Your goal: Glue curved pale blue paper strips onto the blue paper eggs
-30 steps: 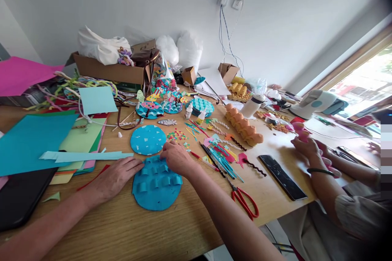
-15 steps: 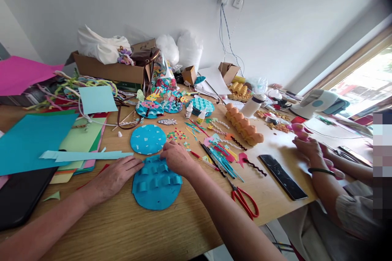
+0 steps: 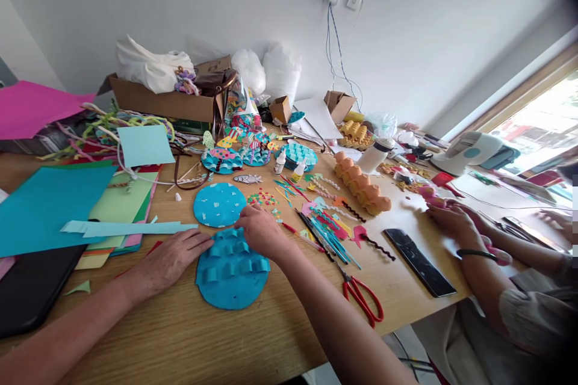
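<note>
A round blue disc (image 3: 232, 292) with rows of curled blue paper loops lies on the table in front of me. My left hand (image 3: 178, 257) rests with its fingers stretched out, the tips at the disc's upper left edge. The fingers of my right hand (image 3: 259, 228) are bent and closed on a blue paper strip (image 3: 238, 234) at the disc's far edge; the fingertips are partly hidden. Just beyond lies a second blue disc (image 3: 220, 203), flat and dotted with pale scraps. Light blue paper strips (image 3: 135, 228) lie beyond my left hand.
Red-handled scissors (image 3: 365, 301), a black phone (image 3: 418, 261) and an orange egg carton (image 3: 361, 183) are on the right. Two glue bottles (image 3: 280, 162) stand at the back. Coloured paper (image 3: 49, 210) covers the left. At right, a co-worker's hands (image 3: 454, 222) hold something pink.
My two hands stay at nearly the same places on the disc. The view shifts slightly. The co-worker's hands and the pink thing have moved a little to the left.
</note>
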Tool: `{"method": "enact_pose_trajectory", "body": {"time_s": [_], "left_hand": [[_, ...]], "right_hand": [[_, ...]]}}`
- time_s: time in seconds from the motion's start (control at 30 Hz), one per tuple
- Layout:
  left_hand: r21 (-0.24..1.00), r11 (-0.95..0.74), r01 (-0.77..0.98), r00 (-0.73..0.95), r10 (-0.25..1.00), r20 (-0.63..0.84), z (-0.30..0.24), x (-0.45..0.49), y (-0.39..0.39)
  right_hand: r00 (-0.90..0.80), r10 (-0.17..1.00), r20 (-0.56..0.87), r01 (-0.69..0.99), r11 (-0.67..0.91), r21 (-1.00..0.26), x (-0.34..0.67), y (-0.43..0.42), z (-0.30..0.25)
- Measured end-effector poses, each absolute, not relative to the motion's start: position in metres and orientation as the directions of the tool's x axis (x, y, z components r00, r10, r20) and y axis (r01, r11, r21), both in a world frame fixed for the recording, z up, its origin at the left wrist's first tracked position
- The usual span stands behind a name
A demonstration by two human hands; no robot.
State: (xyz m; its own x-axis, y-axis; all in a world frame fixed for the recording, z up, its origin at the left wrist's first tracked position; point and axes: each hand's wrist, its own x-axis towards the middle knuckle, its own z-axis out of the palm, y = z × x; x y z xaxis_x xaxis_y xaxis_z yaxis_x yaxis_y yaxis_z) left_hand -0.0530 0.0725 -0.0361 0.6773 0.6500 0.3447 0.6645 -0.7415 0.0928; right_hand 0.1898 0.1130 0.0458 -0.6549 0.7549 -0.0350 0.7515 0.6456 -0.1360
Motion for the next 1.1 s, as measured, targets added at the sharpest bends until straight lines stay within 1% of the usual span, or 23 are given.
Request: {"method": "enact_pose_trajectory", "body": {"time_s": [0.1,0.17,0.33,0.6,0.7,0.8,0.9,1.0,1.1], "left_hand": [[0.081,-0.754,0.652,0.686,0.632,0.361,-0.032,-0.051,0.073],[0.081,-0.765,0.639,0.694,0.619,0.369,-0.027,-0.048,0.073],[0.115,-0.77,0.628,0.688,0.618,0.381,-0.016,-0.041,0.073],[0.164,-0.76,0.628,0.675,0.638,0.37,-0.013,-0.039,0.073],[0.176,-0.768,0.616,0.682,0.631,0.369,-0.01,-0.039,0.073],[0.186,-0.769,0.612,0.678,0.631,0.376,-0.01,-0.039,0.072],[0.167,-0.77,0.615,0.68,0.626,0.383,-0.012,-0.04,0.071],[0.117,-0.78,0.614,0.695,0.605,0.389,-0.014,-0.04,0.07],[0.093,-0.788,0.609,0.705,0.591,0.393,-0.014,-0.039,0.07]], "right_hand": [[-0.697,0.717,-0.006,0.704,0.683,-0.192,0.183,0.115,0.046],[-0.71,0.704,-0.01,0.691,0.693,-0.208,0.177,0.116,0.045],[-0.71,0.703,-0.031,0.695,0.693,-0.193,0.168,0.116,0.041],[-0.694,0.719,-0.042,0.713,0.679,-0.175,0.168,0.113,0.046],[-0.653,0.757,-0.018,0.744,0.637,-0.203,0.178,0.112,0.052],[-0.558,0.83,0.003,0.807,0.543,-0.234,0.195,0.109,0.058],[-0.466,0.885,-0.017,0.861,0.449,-0.237,0.213,0.101,0.061],[-0.424,0.904,-0.059,0.885,0.399,-0.24,0.225,0.093,0.058],[-0.431,0.898,-0.089,0.883,0.4,-0.247,0.229,0.09,0.051]]}}
